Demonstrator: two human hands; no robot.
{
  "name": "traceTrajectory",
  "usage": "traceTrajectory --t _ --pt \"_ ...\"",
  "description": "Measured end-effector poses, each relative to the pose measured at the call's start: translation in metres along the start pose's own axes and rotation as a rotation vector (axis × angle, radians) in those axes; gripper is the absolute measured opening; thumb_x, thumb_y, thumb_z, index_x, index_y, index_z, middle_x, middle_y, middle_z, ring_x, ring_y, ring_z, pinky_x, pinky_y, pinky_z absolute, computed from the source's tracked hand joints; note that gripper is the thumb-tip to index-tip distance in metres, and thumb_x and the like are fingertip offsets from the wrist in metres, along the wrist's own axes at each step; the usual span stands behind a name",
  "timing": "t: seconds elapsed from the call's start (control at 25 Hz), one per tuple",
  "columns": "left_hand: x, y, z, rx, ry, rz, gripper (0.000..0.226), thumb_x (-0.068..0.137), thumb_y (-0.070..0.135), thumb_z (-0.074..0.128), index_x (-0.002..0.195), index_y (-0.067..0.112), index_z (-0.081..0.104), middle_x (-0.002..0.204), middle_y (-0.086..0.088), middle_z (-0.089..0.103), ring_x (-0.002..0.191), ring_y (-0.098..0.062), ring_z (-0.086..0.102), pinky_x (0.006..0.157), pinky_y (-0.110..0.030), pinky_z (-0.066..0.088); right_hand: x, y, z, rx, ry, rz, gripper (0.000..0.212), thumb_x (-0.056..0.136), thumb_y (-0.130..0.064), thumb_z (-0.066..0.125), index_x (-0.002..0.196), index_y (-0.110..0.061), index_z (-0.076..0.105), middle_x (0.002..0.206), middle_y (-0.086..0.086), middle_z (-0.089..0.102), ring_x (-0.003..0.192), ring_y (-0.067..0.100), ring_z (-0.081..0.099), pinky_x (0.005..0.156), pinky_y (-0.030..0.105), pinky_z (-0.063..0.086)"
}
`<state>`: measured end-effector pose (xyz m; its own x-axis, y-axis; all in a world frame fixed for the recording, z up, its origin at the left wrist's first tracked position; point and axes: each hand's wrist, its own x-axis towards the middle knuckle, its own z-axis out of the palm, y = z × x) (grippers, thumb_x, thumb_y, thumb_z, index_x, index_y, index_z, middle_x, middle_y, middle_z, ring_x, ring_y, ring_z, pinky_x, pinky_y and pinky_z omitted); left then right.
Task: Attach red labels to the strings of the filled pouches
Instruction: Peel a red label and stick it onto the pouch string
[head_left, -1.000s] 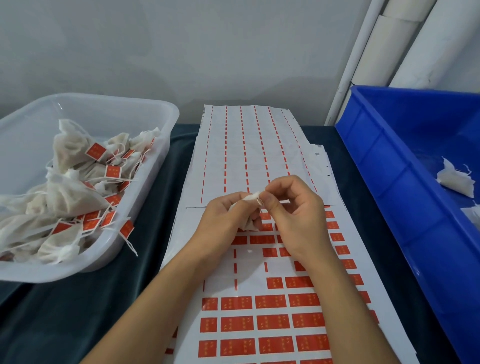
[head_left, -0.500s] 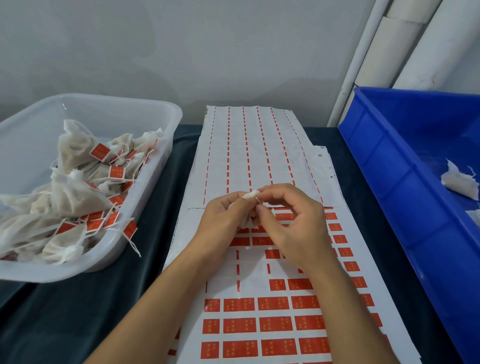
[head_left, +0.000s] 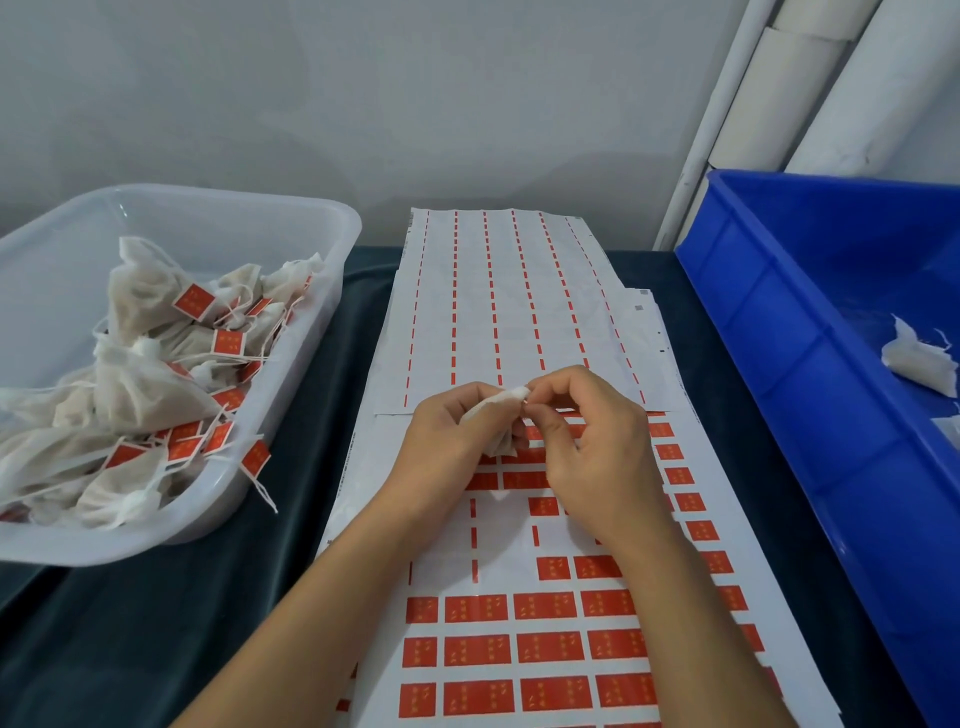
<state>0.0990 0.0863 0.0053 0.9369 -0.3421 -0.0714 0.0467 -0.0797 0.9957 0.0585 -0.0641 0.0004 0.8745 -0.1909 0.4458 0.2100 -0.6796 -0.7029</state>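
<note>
- We held a small white pouch (head_left: 503, 415) in our left hand (head_left: 451, 441), fingers curled round it, above the middle of the label sheet (head_left: 519, 582).
- Our right hand (head_left: 592, 457) had thumb and forefinger closed in a pinch at the pouch's top corner; a sliver of red showed at the pinch, too small for us to tell whether label or string.
- The label sheet lay along the middle of the table (head_left: 311, 364), from its near edge toward its far edge. Red labels (head_left: 545, 605) filled the near rows; the rows just under our hands were partly stripped.
- A second sheet (head_left: 498, 312), carrying only thin red dashes, overlapped the far end of the first.
- A clear tub (head_left: 332, 244) stood at the left edge of the table, holding filled pouches (head_left: 150, 384) with red labels on their strings; one labelled string hung over its near-right rim.
- A blue crate (head_left: 779, 374) stood at the right edge, with white pouch material (head_left: 919, 358) inside.
</note>
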Motion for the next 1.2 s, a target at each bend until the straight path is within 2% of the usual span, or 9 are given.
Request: traceTrajectory --t 0.2,0.32,0.52,0.6,0.72,0.84,0.96,1.08,1.2 --pt "-0.001 0.000 0.004 0.017 0.047 0.035 0.015 0.100 0.042 0.066 0.104 0.028 0.071 0.093 0.005 0.080 0.090 -0.018 0.078 0.088 -0.045 0.065 0.000 -0.003 -0.001 0.009 0.013 0.007 0.026 0.103 -0.018 0.058 0.099 -0.041 0.047 0.085 -0.026 0.058 0.095 -0.004 0.061 0.073 0.001 0.046" --pt "-0.002 0.002 0.002 -0.026 0.005 0.082 0.017 0.105 0.033 0.062 0.117 0.037 0.073 0.101 0.001 0.079 0.095 -0.023 0.077 0.088 -0.043 0.064 0.001 -0.005 -0.002 0.083 0.057 0.015 0.014 0.105 -0.022 0.051 0.101 -0.035 0.049 0.081 -0.021 0.059 0.085 -0.002 0.063 0.068 0.005 0.048" --pt "-0.003 0.003 -0.002 0.026 -0.026 0.088 0.020 0.106 0.027 0.060 0.100 0.027 0.079 0.083 0.003 0.073 0.081 -0.016 0.070 0.082 -0.032 0.059 0.003 -0.005 -0.003 0.149 0.136 0.139 0.019 0.107 -0.023 0.048 0.093 -0.036 0.046 0.086 -0.020 0.066 0.085 -0.005 0.067 0.069 0.001 0.047" --pt "-0.002 0.004 -0.001 0.033 -0.045 0.070 0.020 0.106 0.026 0.060 0.099 0.025 0.079 0.079 -0.001 0.071 0.077 -0.015 0.068 0.081 -0.029 0.056 0.006 -0.003 -0.006 0.093 0.206 0.186 0.021 0.107 -0.022 0.049 0.093 -0.037 0.046 0.086 -0.024 0.066 0.084 -0.005 0.067 0.063 0.005 0.048" --pt "-0.002 0.007 0.004 0.063 -0.080 0.080 0.020 0.106 0.028 0.060 0.101 0.027 0.079 0.081 0.001 0.072 0.079 -0.015 0.068 0.079 -0.023 0.056 0.009 0.001 -0.009 0.074 0.272 0.263 0.020 0.108 -0.022 0.049 0.093 -0.036 0.048 0.089 -0.027 0.064 0.088 -0.007 0.065 0.070 0.010 0.044" --pt "-0.004 0.006 0.005 0.104 -0.085 0.077 0.019 0.106 0.033 0.059 0.108 0.033 0.078 0.083 0.008 0.073 0.083 -0.011 0.071 0.076 -0.019 0.056 0.009 0.002 -0.011 0.142 0.221 0.309 0.012 0.108 -0.026 0.050 0.098 -0.033 0.053 0.094 -0.025 0.065 0.093 -0.009 0.064 0.076 0.015 0.049" --pt "-0.007 0.006 0.006 0.143 -0.108 0.110 0.015 0.102 0.039 0.064 0.111 0.039 0.076 0.090 0.014 0.076 0.088 -0.007 0.075 0.075 -0.014 0.058 0.008 0.000 -0.014 0.298 0.158 0.313 0.011 0.106 -0.023 0.057 0.099 -0.031 0.059 0.101 -0.019 0.070 0.092 0.000 0.071 0.079 0.024 0.057" --pt "-0.007 0.005 0.010 0.218 -0.114 0.145 0.012 0.102 0.034 0.065 0.098 0.033 0.076 0.089 0.012 0.077 0.087 -0.012 0.075 0.081 -0.025 0.063 0.008 -0.006 -0.016 0.405 0.097 0.319 0.007 0.102 -0.017 0.062 0.100 -0.023 0.064 0.093 -0.009 0.073 0.086 0.010 0.075 0.072 0.021 0.061" --pt "-0.005 0.004 0.010 0.183 -0.070 0.106 0.021 0.105 0.029 0.059 0.092 0.023 0.074 0.082 0.005 0.075 0.082 -0.014 0.073 0.080 -0.018 0.060 0.008 -0.004 -0.019 0.407 0.066 0.362 0.006 0.101 -0.019 0.066 0.101 -0.025 0.067 0.093 -0.007 0.074 0.087 0.012 0.075 0.077 0.021 0.061"
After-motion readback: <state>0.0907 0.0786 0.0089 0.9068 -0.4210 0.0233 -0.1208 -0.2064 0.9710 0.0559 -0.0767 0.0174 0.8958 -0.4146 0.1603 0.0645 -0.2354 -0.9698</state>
